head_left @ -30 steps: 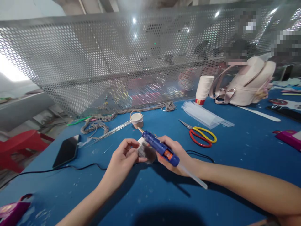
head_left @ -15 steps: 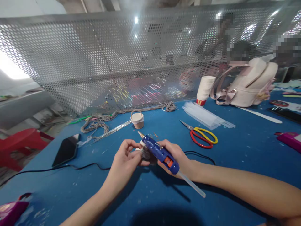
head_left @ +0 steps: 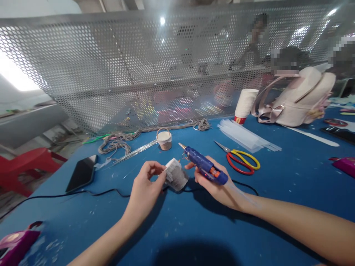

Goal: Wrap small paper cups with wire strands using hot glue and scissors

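My left hand (head_left: 148, 181) pinches the pale rim of a small grey-and-white cup-shaped piece (head_left: 177, 178), which is tilted on its side above the table. In my right hand (head_left: 215, 184) is a blue hot glue gun (head_left: 203, 164), its nozzle pointing up and left, apart from the cup. A clear glue stick trails from the gun's back end over the right wrist. Just beyond the hands stands a small finished-looking bucket (head_left: 164, 140) with a thin handle and a whitish upper band. Scissors (head_left: 238, 158) with one red and one yellow handle lie open to the right.
Clear glue sticks (head_left: 246, 136), stacked paper cups (head_left: 246, 105) and a pale backpack (head_left: 296, 99) sit at the back right. Grey cord (head_left: 116, 144) lies along the perforated metal screen (head_left: 124, 74). At left are a black phone (head_left: 82, 173) and a black cable (head_left: 108, 191).
The glue gun has moved right and up, away from the cup-shaped piece. That piece, covered before by the gun and hands, now shows more fully in my left hand.
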{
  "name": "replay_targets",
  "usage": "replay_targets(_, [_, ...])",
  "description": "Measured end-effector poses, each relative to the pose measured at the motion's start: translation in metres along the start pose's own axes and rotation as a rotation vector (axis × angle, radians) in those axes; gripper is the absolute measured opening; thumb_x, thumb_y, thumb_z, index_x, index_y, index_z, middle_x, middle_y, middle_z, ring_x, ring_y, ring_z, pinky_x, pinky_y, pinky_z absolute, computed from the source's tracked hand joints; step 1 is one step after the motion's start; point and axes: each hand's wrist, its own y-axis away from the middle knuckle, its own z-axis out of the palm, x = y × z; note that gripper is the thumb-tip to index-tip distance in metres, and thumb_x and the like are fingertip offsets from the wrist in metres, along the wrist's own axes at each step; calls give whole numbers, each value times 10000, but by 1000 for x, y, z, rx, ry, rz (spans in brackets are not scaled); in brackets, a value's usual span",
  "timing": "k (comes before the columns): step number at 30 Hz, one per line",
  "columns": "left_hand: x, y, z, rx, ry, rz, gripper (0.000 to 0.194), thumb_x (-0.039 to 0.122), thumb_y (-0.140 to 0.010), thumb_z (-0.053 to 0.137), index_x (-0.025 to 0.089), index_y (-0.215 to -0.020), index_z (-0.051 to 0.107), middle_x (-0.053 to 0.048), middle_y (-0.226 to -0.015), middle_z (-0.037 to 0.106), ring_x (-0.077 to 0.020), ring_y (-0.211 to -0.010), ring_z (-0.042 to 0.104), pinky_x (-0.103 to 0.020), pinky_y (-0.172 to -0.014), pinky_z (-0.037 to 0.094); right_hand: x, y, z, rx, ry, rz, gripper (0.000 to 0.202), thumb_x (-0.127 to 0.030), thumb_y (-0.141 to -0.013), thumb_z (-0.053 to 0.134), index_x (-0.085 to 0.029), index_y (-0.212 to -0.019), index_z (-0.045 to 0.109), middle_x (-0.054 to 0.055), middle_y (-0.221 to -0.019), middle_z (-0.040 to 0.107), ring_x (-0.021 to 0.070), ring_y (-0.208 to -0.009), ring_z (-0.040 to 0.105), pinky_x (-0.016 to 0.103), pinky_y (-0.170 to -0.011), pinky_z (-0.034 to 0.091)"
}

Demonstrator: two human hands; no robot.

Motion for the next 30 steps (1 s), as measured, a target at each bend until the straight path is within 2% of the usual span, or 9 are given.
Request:
replay_targets(5, [-5, -1, -2, -88, -30, -32, 209, 351, -724, 603, 175, -817, 664, -20, -763, 669, -124, -526, 561, -244, -487, 511, -3, 2, -7, 21, -6, 113, 161, -187, -758, 527, -183, -909, 582, -2, -777, 606, 109, -576, 473, 236, -558, 410])
replay_targets(10, [-4, -1, -2, -172, 64, -81, 245, 310, -687, 573, 172, -883, 622, 9, -723, 639, -126, -466, 580, -296, -521, 534, -3, 13, -17, -20, 22, 175, 158, -197, -747, 543, -182, -896, 592, -9, -744, 597, 111, -583, 490, 225, -537, 396])
replay_targets(12, [-6, -2, -2, -182, 86, -81, 245, 299, -684, 575, 177, -895, 599, 23, -709, 620, -124, -457, 583, -300, -519, 533, -3, 16, -21, -56, 47, 218, 140, -199, -729, 548, -183, -860, 597, -9, -741, 598, 116, -588, 507, 223, -533, 401])
replay_targets(18, [-8, -6, -5, -137, 169, -71, 298, 303, -698, 610, 181, -968, 582, -14, -869, 643, -111, -483, 589, -299, -514, 536, 4, 19, -22, -167, 25, 361, 101, -170, -698, 550, -188, -787, 593, -31, -651, 574, 102, -511, 482, 209, -488, 393])
replay_targets(26, [-5, 0, -3, -135, 206, -63, 266, 314, -740, 612, 177, -968, 607, -8, -876, 637, -113, -533, 600, -290, -554, 538, 10, 21, -16, -215, 32, 327, 105, -136, -705, 536, -180, -779, 597, -16, -727, 620, 87, -529, 491, 197, -519, 408])
replay_targets(30, [-2, 3, -2, -164, 154, -53, 287, 342, -735, 627, 173, -967, 632, 8, -733, 640, -125, -533, 592, -287, -558, 543, 7, 21, -14, -214, 46, 317, 91, -134, -709, 532, -178, -764, 589, -30, -669, 590, 83, -516, 460, 194, -511, 392])
